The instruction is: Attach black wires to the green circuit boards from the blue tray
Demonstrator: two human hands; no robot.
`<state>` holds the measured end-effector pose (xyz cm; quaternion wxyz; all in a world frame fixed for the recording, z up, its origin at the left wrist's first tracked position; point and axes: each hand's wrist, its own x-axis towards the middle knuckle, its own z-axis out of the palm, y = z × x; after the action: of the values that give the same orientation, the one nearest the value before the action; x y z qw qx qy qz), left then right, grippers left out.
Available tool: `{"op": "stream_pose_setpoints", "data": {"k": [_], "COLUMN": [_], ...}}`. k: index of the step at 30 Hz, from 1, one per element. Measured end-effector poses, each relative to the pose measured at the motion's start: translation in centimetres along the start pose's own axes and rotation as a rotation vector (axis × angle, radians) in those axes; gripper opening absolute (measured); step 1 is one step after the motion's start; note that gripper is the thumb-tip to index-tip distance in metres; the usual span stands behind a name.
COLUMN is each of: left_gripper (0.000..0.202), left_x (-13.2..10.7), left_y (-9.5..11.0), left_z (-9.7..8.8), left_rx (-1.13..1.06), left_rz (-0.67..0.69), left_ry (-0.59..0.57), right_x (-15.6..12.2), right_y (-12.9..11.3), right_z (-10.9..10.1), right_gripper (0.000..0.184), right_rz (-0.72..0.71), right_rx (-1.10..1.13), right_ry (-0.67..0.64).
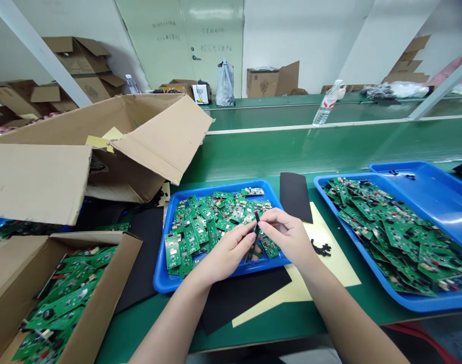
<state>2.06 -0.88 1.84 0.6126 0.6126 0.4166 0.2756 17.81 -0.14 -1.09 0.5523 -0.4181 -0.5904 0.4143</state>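
Observation:
My left hand (231, 248) is closed on a green circuit board (253, 251), seen nearly edge-on and partly hidden by the fingers. My right hand (285, 231) pinches a small black strip (257, 217) against the upper part of that board. Both hands are over the front right of a blue tray (160, 275) heaped with loose green circuit boards (200, 225). Several small black pieces (321, 248) lie just right of my right wrist, on a yellow sheet (339, 263).
Another blue tray (400, 298) on the right holds piled circuit boards, with a further blue tray (443, 189) behind it. Open cardboard boxes (162, 134) crowd the left; a nearer box (115, 283) contains boards. Black sheets (293, 194) lie around the middle tray. A water bottle (327, 103) stands behind.

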Motion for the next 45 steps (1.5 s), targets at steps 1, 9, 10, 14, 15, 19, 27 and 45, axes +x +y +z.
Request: {"op": "stream_pose_setpoints", "data": {"k": [1,9,10,14,15,19,27,45], "left_gripper": [0.033,0.033,0.034,0.043,0.044,0.047,0.044,0.036], "left_x": [0.0,0.4,0.5,0.5,0.5,0.4,0.5,0.2], "left_y": [0.0,-1.9,-2.0,-2.0,-2.0,-1.9,-1.6,-0.9], "left_z": [0.0,-0.6,-0.6,-0.8,-0.8,-0.9,-0.8,-0.8], "left_rx": [0.004,0.452,0.539,0.824,0.859,0.889,0.853,0.678], "left_rz": [0.017,0.462,0.541,0.799,0.829,0.878,0.941,0.836], "left_ry": [0.004,0.3,0.349,0.5,0.528,0.606,0.624,0.362], "right_x": [0.0,0.0,0.1,0.0,-0.1,-0.4,-0.6,-0.2], "right_y": [0.0,-0.6,-0.7,-1.0,-1.2,-1.7,-1.9,-2.6], "right_z": [0.0,-0.2,-0.2,-0.1,0.0,0.2,0.0,-1.0], "right_gripper": [0.006,0.017,0.02,0.024,0.025,0.035,0.042,0.044], "right_rz": [0.008,0.078,0.094,0.209,0.228,0.261,0.351,0.323], "right_rx": [0.038,0.368,0.434,0.587,0.587,0.555,0.698,0.413], "right_ry": [0.003,-0.072,-0.061,-0.086,-0.13,-0.267,-0.381,-0.354]}}
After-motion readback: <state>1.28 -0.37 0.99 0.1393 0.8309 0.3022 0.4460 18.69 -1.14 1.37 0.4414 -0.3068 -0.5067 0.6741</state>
